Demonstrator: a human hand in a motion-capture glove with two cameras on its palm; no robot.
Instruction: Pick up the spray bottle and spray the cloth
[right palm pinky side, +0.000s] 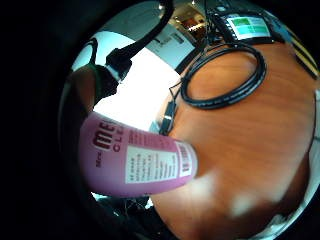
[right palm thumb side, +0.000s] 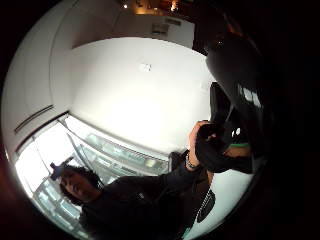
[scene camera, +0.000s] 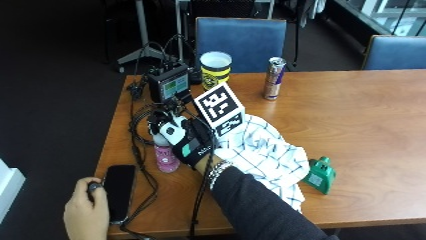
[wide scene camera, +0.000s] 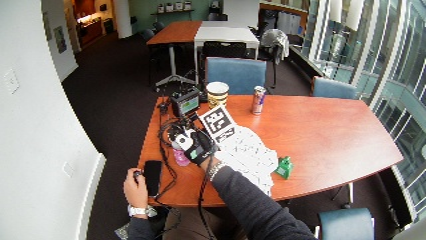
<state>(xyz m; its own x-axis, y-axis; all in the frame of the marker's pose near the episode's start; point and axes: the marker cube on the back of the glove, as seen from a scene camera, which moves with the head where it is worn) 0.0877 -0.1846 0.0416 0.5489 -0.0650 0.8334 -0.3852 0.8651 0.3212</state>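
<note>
Outside view: I see my right hand (scene camera: 190, 145) gripping the pink spray bottle (scene camera: 164, 158), which stands on the bench (scene camera: 359, 125). The checked cloth (scene camera: 266, 155) lies at 3 o'clock from it.
Little finger view: the bottle (right palm pinky side: 140, 162) fills my palm, above the bench (right palm pinky side: 250, 135).
Wide view: the same grip (wide scene camera: 193, 145).

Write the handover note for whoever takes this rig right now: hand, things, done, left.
Right hand: gloved, gripping the pink spray bottle near its top; the bottle looks lifted just off the table.
Cloth: white checked, crumpled on the table beside the hand.
Bare hand: at the near table edge by a black phone.
Done: bottle grasped.
Left: aim the nozzle at the cloth and spray.
</note>
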